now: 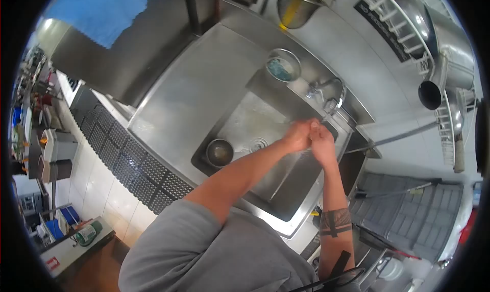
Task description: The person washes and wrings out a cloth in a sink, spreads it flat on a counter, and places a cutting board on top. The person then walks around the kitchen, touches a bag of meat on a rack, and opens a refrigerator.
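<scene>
Two hands [297, 135] over steel sink [247, 116], perforated dark mat [130, 162], pale tiled floor [97, 185]

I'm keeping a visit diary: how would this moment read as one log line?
left hand: touching right hand | both: over sink, near faucet | round bowl: in sink

Fairly bright, whitish light from a source out of view falls over the sink [189, 82], glaring along its near rim and leaving the basin's side walls darker, with sharp highlights on the pot [457, 54] and a pale sheen on the floor [99, 185]. The left hand [297, 137] and right hand [322, 140] look slightly soft. Wide-lens distortion bows straight lines, smears the far-left clutter [33, 118] and ends in black corners.
</scene>
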A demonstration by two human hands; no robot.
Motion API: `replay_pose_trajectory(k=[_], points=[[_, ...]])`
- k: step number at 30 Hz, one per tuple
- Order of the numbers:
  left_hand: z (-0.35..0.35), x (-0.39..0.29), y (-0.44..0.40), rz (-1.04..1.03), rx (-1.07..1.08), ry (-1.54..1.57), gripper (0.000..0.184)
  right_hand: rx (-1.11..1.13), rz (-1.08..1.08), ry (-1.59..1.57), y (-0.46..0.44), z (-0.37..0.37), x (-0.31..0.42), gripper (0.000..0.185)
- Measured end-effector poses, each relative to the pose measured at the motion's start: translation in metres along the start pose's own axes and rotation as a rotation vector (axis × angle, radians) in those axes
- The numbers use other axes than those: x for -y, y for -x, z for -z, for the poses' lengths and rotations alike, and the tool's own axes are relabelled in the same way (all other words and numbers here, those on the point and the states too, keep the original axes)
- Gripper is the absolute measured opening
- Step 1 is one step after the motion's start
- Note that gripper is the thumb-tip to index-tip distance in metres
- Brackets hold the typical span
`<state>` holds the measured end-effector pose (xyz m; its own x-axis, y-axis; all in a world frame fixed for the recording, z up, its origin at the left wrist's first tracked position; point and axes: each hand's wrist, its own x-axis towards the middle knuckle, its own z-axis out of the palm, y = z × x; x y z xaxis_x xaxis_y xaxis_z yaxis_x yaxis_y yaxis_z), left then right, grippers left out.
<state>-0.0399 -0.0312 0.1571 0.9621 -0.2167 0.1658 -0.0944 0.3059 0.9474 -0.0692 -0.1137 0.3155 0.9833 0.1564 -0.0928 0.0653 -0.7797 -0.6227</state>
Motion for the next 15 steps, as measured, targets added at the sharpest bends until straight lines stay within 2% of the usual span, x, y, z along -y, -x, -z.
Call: replay_pose_trajectory(k=[1,3,4,6,7,9,12,13,15], points=[[-0.006,0.009,-0.006,0.077,0.036,0.236,0.047,-0.009,-0.021,0.010,0.008,0.008,0.008,0.046],[0.008,-0.046,0.010,-0.059,0.020,-0.633,0.039,0.031,-0.059,-0.066,0.020,0.021,0.022,0.045],[0.011,-0.047,0.011,-0.057,0.027,-0.622,0.039,-0.005,-0.047,-0.075,0.028,0.023,0.023,0.042],[0.016,-0.042,0.014,-0.216,-0.113,-0.626,0.034,-0.007,-0.068,-0.076,0.042,0.031,0.029,0.041],[0.025,-0.022,0.017,-0.210,-0.112,-0.618,0.034,-0.009,-0.079,-0.082,0.048,0.036,0.036,0.041],[0.040,0.034,0.026,0.126,-0.170,-0.584,0.035,-0.019,-0.088,-0.160,0.058,0.055,0.053,0.041],[0.040,0.033,0.027,0.220,-0.269,-0.460,0.044,0.003,-0.024,-0.142,0.059,0.067,0.048,0.040],[0.036,0.040,0.027,0.228,-0.266,-0.457,0.044,0.009,-0.089,-0.188,0.055,0.062,0.039,0.038],[0.030,0.049,0.021,0.041,-0.319,-0.559,0.055,0.022,-0.149,-0.240,0.040,0.049,0.024,0.037]])
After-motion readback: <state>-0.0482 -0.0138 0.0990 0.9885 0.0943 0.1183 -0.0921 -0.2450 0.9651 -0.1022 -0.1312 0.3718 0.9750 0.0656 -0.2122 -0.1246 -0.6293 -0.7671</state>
